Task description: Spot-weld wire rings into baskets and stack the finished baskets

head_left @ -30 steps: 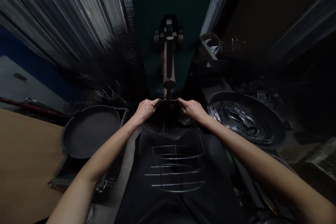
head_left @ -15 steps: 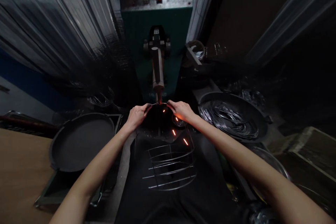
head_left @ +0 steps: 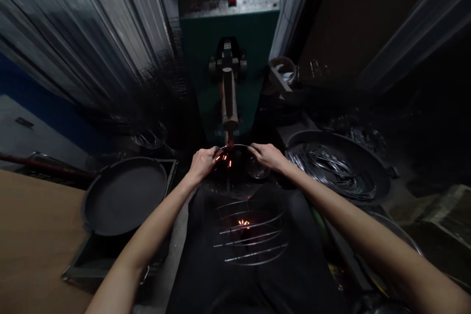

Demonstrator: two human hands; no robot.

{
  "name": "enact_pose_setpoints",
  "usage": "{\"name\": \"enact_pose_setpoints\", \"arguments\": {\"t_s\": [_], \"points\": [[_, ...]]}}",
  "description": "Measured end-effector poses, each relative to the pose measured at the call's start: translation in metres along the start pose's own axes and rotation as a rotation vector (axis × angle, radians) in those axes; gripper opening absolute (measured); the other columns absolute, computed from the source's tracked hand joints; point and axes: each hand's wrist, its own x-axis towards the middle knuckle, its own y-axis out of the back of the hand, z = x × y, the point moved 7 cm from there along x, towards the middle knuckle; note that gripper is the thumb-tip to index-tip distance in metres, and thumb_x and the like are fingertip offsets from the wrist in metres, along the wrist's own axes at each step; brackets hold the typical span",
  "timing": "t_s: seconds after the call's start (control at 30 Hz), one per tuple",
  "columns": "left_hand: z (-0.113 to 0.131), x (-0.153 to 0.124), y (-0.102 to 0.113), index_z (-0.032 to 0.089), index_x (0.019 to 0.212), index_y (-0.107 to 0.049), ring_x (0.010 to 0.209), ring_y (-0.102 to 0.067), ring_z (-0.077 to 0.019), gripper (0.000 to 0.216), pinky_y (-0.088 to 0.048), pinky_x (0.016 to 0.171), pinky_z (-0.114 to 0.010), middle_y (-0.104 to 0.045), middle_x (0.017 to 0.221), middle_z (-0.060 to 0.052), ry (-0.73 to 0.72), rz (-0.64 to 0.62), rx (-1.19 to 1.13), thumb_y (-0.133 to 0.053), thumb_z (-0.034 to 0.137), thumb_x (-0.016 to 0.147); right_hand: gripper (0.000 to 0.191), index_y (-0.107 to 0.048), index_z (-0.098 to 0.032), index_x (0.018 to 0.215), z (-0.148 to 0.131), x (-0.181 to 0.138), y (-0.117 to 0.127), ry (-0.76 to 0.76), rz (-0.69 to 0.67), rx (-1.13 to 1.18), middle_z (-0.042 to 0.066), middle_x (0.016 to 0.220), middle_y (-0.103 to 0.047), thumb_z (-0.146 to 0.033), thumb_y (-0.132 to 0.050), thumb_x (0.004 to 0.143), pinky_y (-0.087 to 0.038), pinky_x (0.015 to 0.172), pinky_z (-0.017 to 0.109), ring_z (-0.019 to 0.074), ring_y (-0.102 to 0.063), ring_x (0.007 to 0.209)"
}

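Observation:
A thin curved metal wire [head_left: 241, 145] spans between my two hands, its middle at the tip of a welding machine's upper electrode [head_left: 230, 135]. My left hand [head_left: 203, 163] pinches the wire left of the electrode. On the other side my right hand [head_left: 268, 156] pinches it too, with dark coverings on the fingertips. Orange sparks fall below the contact point, and some glow lower down over a wire rack [head_left: 253, 243] of curved bars above my dark-clothed lap. Whether the held wire joins that rack cannot be made out in the dark.
The green welding machine [head_left: 230, 29] stands ahead with red and green lights lit. A round black tray [head_left: 125, 196] sits at left beside a brown board [head_left: 40, 240]. At right, another black tray [head_left: 379, 176] holds bundled wires [head_left: 331, 171].
The whole view has shifted, so things appear farther right. Both hands keep hold of the wire, my right hand now a little farther from the electrode. Sparks have changed places.

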Motion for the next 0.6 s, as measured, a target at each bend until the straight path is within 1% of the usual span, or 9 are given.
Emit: {"name": "enact_pose_setpoints", "arguments": {"t_s": [0.13, 0.2, 0.3, 0.37, 0.4, 0.43, 0.5, 0.53, 0.6], "points": [[0.002, 0.005, -0.003, 0.022, 0.097, -0.066, 0.074, -0.064, -0.0205, 0.037, -0.034, 0.06, -0.025, -0.069, 0.08, -0.009, 0.0, 0.025, -0.033, -0.038, 0.044, 0.091, 0.035, -0.064, -0.016, 0.102, 0.011, -0.013, 0.0, -0.014, -0.187, 0.123, 0.008, 0.099, -0.067, -0.033, -0.033, 0.097, -0.039, 0.074, 0.022, 0.0188, -0.062, 0.092], [0.003, 0.005, -0.001, 0.021, 0.098, -0.067, 0.072, -0.064, -0.0205, 0.036, -0.034, 0.06, -0.025, -0.068, 0.076, -0.008, 0.016, 0.036, -0.056, -0.039, 0.043, 0.091, 0.033, -0.065, -0.015, 0.099, 0.012, -0.023, 0.001, -0.032, -0.228, 0.127, 0.01, 0.099, -0.067, -0.032, -0.036, 0.097, -0.039, 0.074, 0.023, 0.0196, -0.062, 0.091], [-0.003, -0.011, 0.011, 0.02, 0.1, -0.066, 0.072, -0.063, -0.0184, 0.035, -0.038, 0.064, -0.024, -0.068, 0.076, -0.007, 0.022, 0.074, -0.223, -0.042, 0.043, 0.09, 0.028, -0.064, -0.014, 0.095, 0.004, -0.04, 0.005, -0.014, -0.106, 0.143, 0.01, 0.095, -0.067, -0.027, -0.039, 0.096, -0.039, 0.073, 0.023, 0.019, -0.062, 0.087], [-0.018, -0.039, 0.017, 0.019, 0.102, -0.066, 0.076, -0.063, -0.0166, 0.037, -0.042, 0.069, -0.024, -0.068, 0.083, -0.006, 0.054, 0.136, -0.47, -0.043, 0.045, 0.088, 0.027, -0.064, -0.014, 0.092, -0.001, -0.053, 0.011, 0.007, 0.041, 0.196, 0.008, 0.087, -0.067, -0.025, -0.039, 0.095, -0.038, 0.07, 0.023, 0.0177, -0.061, 0.079], [-0.03, -0.058, 0.015, 0.019, 0.103, -0.065, 0.078, -0.063, -0.0162, 0.04, -0.044, 0.072, -0.024, -0.068, 0.086, -0.006, 0.112, 0.177, -0.616, -0.042, 0.048, 0.088, 0.026, -0.063, -0.015, 0.09, -0.001, -0.06, 0.014, 0.016, 0.117, 0.23, 0.007, 0.082, -0.067, -0.026, -0.04, 0.095, -0.038, 0.068, 0.023, 0.017, -0.06, 0.074], [-0.042, -0.081, 0.008, 0.017, 0.103, -0.065, 0.079, -0.063, -0.0163, 0.043, -0.046, 0.073, -0.025, -0.068, 0.088, -0.006, 0.207, 0.212, -0.761, -0.042, 0.05, 0.087, 0.026, -0.063, -0.015, 0.089, 0.0, -0.067, 0.018, 0.021, 0.186, 0.263, 0.006, 0.077, -0.065, -0.026, -0.041, 0.094, -0.037, 0.066, 0.023, 0.0164, -0.059, 0.07], [-0.06, -0.134, -0.024, 0.015, 0.1, -0.065, 0.081, -0.063, -0.0183, 0.048, -0.049, 0.071, -0.028, -0.068, 0.085, -0.007, 0.48, 0.225, -1.021, -0.044, 0.054, 0.085, 0.025, -0.063, -0.016, 0.086, 0.008, -0.08, 0.025, 0.018, 0.305, 0.332, 0.004, 0.07, -0.063, -0.028, -0.042, 0.093, -0.036, 0.063, 0.023, 0.0153, -0.056, 0.065], [-0.061, -0.161, -0.05, 0.013, 0.097, -0.066, 0.082, -0.064, -0.0205, 0.047, -0.05, 0.071, -0.029, -0.069, 0.083, -0.008, 0.627, 0.156, -1.121, -0.05, 0.055, 0.081, 0.025, -0.063, -0.016, 0.085, 0.013, -0.085, 0.028, 0.005, 0.36, 0.366, 0.003, 0.069, -0.062, -0.028, -0.042, 0.092, -0.036, 0.063, 0.023, 0.0149, -0.056, 0.064], [-0.04, -0.206, -0.107, 0.013, 0.094, -0.067, 0.086, -0.064, -0.0254, 0.042, -0.052, 0.072, -0.034, -0.07, 0.084, -0.011, 0.845, -0.15, -1.362, -0.063, 0.049, 0.075, 0.024, -0.063, -0.015, 0.083, 0.025, -0.095, 0.034, -0.043, 0.456, 0.425, 0.003, 0.07, -0.062, -0.027, -0.043, 0.091, -0.036, 0.063, 0.023, 0.0145, -0.055, 0.064]]}}
